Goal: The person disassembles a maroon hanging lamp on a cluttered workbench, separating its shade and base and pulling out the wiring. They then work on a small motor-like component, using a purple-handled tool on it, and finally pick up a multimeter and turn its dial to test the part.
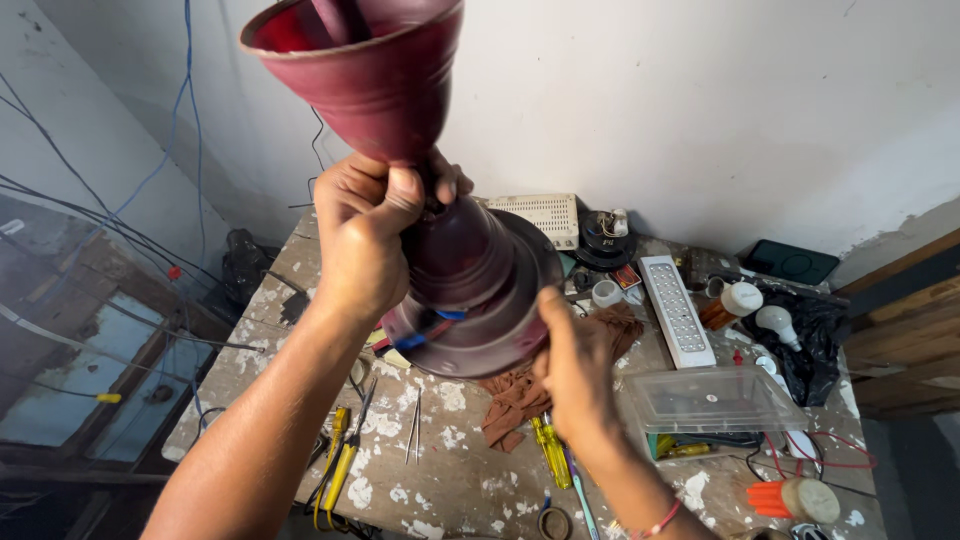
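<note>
- Maroon cup (375,75) closest, raised above the bench (460,480).
- Left hand (365,235) — fingers wrapped tight round the narrow neck between cup and lower cup (480,290).
- Right hand (575,365) — fingers curled on the lower cup's rim.
- Below: screwdriver (550,452), brown cloth (515,395), clear box (715,398).

Maroon metal fan canopy cups (440,200), two back-to-back on rod, held tilted above bench.
</note>
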The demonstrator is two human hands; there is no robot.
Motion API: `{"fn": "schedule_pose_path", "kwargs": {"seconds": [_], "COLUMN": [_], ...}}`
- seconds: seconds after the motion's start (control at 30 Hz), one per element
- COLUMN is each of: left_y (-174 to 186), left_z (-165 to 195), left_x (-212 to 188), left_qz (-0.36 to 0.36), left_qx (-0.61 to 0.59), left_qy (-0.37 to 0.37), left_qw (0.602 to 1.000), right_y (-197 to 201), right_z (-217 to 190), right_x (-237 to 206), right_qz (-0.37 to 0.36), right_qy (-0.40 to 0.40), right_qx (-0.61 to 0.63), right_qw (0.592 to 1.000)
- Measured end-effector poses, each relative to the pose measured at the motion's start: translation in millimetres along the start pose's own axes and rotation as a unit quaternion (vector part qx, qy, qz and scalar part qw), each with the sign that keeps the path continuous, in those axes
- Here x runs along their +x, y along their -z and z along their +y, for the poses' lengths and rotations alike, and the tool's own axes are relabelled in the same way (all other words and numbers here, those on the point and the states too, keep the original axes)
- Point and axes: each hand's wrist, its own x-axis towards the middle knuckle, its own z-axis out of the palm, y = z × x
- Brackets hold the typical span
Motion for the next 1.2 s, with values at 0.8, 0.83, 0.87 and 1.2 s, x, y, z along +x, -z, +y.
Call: {"fn": "schedule_pose_path", "kwargs": {"seconds": [0.8,0.83,0.87,1.2], "left_y": [16.0,11.8,6.8,-21.5], "left_z": [-35.2,-38.1,-40.5,-61.2], "left_x": [3.4,7.3,10.5,23.5], "left_qz": [-0.07,-0.063,-0.074,-0.116], "left_qx": [0.182,0.178,0.182,0.315], "left_qy": [-0.029,-0.03,-0.027,0.044], "left_qw": [0.98,0.982,0.98,0.941], "right_y": [7.0,2.9,0.4,33.5], "right_z": [29.9,41.3,51.6,91.2], "right_x": [92.8,89.5,86.2,74.3], "right_qz": [0.003,0.051,0.098,0.089], "right_qy": [0.076,0.131,0.186,0.007], "right_qx": [0.048,0.016,-0.016,-0.086], "right_qw": [0.996,0.99,0.978,0.992]}}
